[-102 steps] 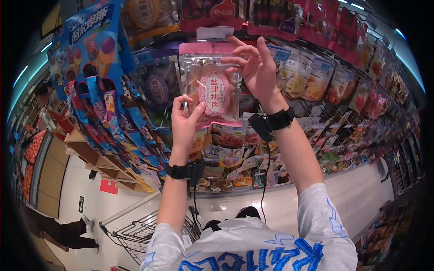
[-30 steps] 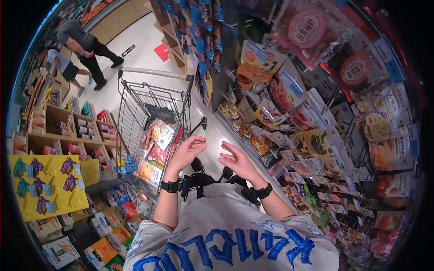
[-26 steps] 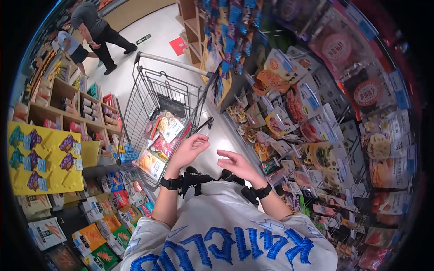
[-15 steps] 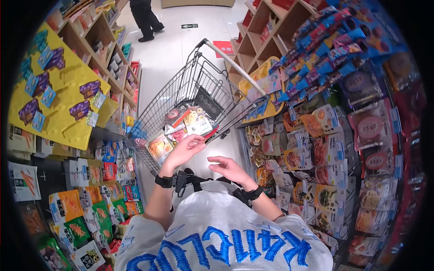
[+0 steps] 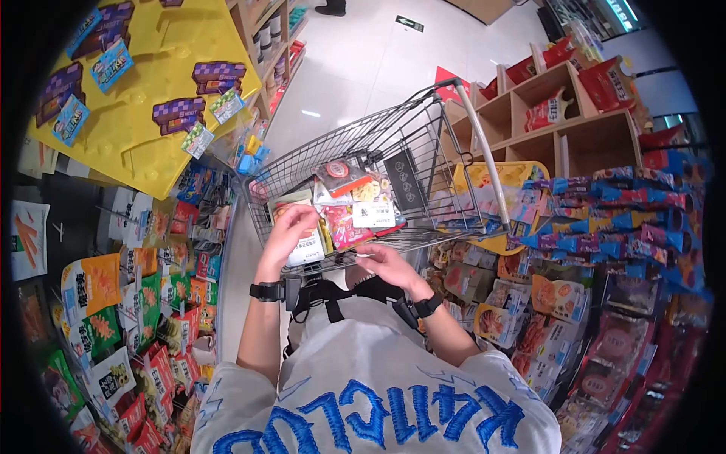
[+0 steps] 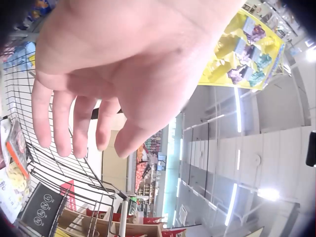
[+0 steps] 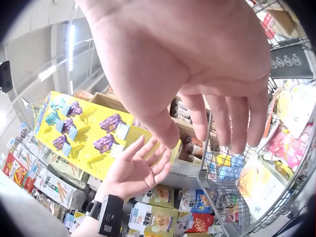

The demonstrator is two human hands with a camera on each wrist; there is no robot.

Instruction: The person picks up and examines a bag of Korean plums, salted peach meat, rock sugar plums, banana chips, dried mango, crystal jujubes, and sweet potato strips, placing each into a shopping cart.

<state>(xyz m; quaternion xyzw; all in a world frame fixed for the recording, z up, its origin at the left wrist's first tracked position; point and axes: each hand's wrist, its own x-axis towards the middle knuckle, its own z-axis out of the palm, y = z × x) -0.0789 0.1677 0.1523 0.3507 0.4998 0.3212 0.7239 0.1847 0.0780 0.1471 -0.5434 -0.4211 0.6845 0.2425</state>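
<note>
My left hand [image 5: 291, 233] hovers at the near side of the shopping cart [image 5: 476, 136], overlapping a snack bag [image 5: 308, 248] inside it in the head view. Nothing is in its relaxed fingers, as the left wrist view shows. The right hand [image 5: 387, 266] floats by the cart's near rim, bare of any object, with loosely bent fingers in the right wrist view. Inside the cart lie a pink candy-coloured bag [image 5: 342, 227], a bag of dried slices [image 5: 369, 189] with a white label, and a dark bag with a round red label [image 5: 340, 175].
A yellow display board [image 5: 144, 98] with purple toy packs stands at left, above racks of snack bags [image 5: 102, 284]. Wooden cubbies [image 5: 544, 113] and hanging blue packets [image 5: 605, 219] rise at right. Beyond the cart, white tiled floor [image 5: 355, 83] carries a green arrow sign [image 5: 409, 23].
Earlier the left hand held a pink-edged bag of dried peach at the shelf; it holds none now. The view has swung from the shelf to the cart, which now lies closer before me.
</note>
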